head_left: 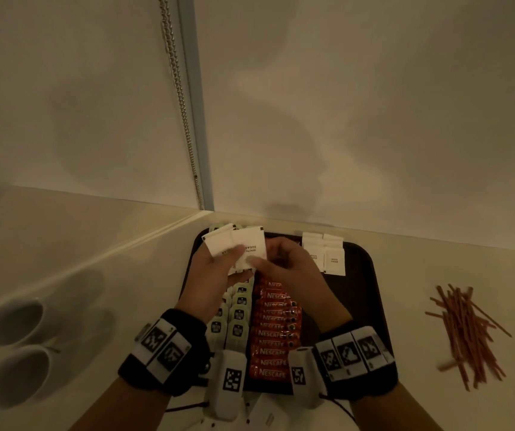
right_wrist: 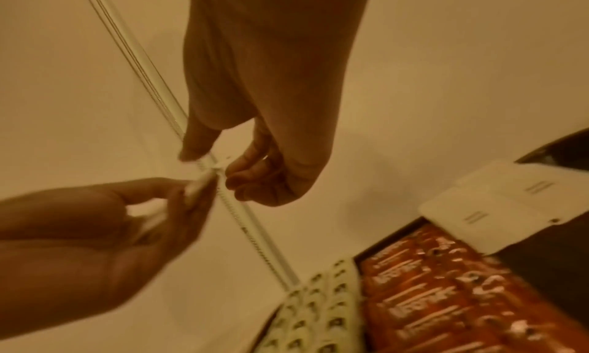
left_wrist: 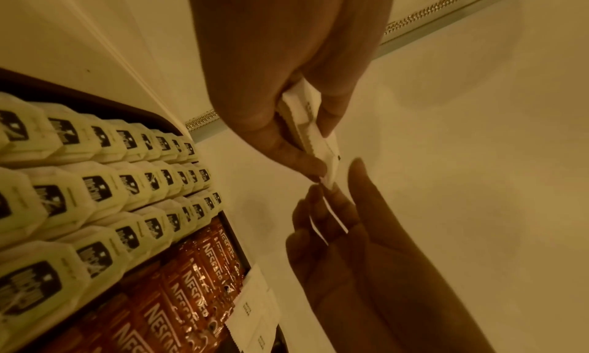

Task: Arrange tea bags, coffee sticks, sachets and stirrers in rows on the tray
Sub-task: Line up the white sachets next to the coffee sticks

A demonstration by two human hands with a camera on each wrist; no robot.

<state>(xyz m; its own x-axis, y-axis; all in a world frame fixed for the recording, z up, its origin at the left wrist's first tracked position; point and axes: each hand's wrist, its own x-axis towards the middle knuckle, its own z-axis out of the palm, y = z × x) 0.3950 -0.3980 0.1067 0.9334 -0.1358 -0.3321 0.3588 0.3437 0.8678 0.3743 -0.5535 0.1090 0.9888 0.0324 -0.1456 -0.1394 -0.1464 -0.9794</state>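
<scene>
Your left hand grips a fanned stack of white sachets above the far left of the tray, and your right hand pinches the near edge of one sachet to draw it off. The stack is loose and splayed, so a pull that drags two at once could spill sachets onto the tea bags or the coffee sticks already laid in rows below; a slack thumb on the left would do the same. Sachets already placed lie at the far right of the tray, overlapping in two columns, so a careless set-down there could nudge them askew. The held sachets are nearly square, their faces turned up toward you, the print reading upside down from your side, and the fan spreads left to right. The stirrers lie in a loose heap on the table, right of the tray, pointing roughly away from you.
</scene>
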